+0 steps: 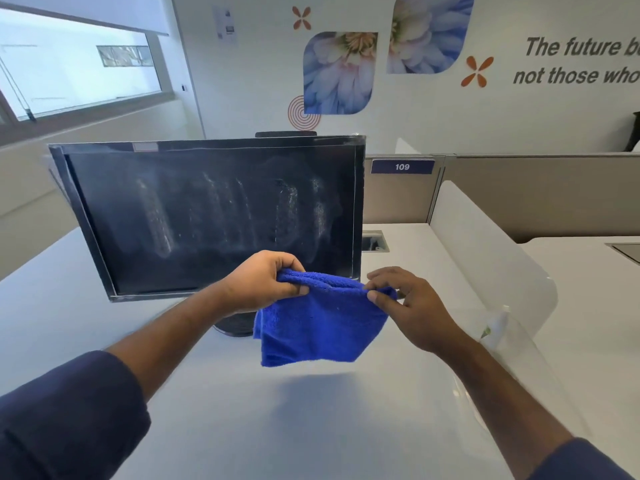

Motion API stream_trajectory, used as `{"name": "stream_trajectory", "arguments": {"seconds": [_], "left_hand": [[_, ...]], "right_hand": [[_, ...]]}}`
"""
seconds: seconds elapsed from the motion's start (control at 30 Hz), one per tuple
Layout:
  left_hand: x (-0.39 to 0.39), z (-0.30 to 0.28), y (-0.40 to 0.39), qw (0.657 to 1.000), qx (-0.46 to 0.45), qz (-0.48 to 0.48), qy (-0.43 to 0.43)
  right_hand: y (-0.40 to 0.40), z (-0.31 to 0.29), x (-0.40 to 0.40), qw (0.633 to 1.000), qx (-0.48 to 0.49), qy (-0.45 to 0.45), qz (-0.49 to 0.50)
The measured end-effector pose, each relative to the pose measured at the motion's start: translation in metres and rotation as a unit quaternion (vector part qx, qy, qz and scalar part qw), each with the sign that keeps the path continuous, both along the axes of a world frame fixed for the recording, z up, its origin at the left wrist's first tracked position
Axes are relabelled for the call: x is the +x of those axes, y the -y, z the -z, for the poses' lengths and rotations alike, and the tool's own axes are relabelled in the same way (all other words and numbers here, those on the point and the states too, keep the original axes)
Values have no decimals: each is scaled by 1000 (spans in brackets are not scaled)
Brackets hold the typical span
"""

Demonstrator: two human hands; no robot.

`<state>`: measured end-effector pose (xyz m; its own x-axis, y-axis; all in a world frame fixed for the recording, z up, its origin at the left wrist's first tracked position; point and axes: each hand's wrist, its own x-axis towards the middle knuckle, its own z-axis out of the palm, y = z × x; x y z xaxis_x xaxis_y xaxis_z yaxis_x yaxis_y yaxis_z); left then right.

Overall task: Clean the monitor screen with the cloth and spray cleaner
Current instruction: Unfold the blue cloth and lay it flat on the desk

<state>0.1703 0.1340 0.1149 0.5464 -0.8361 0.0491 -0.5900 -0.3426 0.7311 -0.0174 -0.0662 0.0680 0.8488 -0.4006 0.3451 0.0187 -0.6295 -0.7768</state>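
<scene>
A black monitor (207,216) stands on the white desk (311,427), its dark screen streaked with pale spray marks. In front of its lower edge hangs a folded blue cloth (322,323). My left hand (263,282) grips the cloth's top left corner in a closed fist. My right hand (405,299) pinches the top right corner between thumb and fingers. A clear spray bottle (498,323) with a green label stands to the right, seen dimly through the transparent divider. The monitor's round base (235,327) is partly hidden by my left arm and the cloth.
A curved clear divider (502,271) runs along the desk's right side. Beige partition panels with a "109" sign (402,167) stand behind the desk. A cable opening (374,241) sits in the desk right of the monitor. A window (76,71) is at the far left.
</scene>
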Motion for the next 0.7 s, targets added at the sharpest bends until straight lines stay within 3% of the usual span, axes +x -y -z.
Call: {"name": "stream_trajectory", "arguments": {"seconds": [0.1, 0.27, 0.4, 0.47, 0.57, 0.63, 0.7], "left_hand": [[8, -4, -3, 999, -8, 31, -12], [16, -12, -4, 999, -9, 51, -16], [22, -11, -9, 999, 15, 33, -38], [24, -5, -12, 996, 1, -2, -91], [22, 6, -14, 978, -42, -58, -194], [15, 14, -10, 956, -82, -78, -269], [9, 21, -4, 928, -116, -84, -345]], "right_hand": [[-10, 0, 8, 999, 26, 2, -19], [-24, 9, 22, 993, 54, -89, -59], [-26, 16, 32, 993, -8, -117, 30], [-29, 19, 37, 990, -51, -77, 109], [-50, 17, 44, 982, -25, 59, 179], [-71, 18, 53, 986, 50, 88, 131], [-93, 18, 61, 984, 161, 59, 44]]}}
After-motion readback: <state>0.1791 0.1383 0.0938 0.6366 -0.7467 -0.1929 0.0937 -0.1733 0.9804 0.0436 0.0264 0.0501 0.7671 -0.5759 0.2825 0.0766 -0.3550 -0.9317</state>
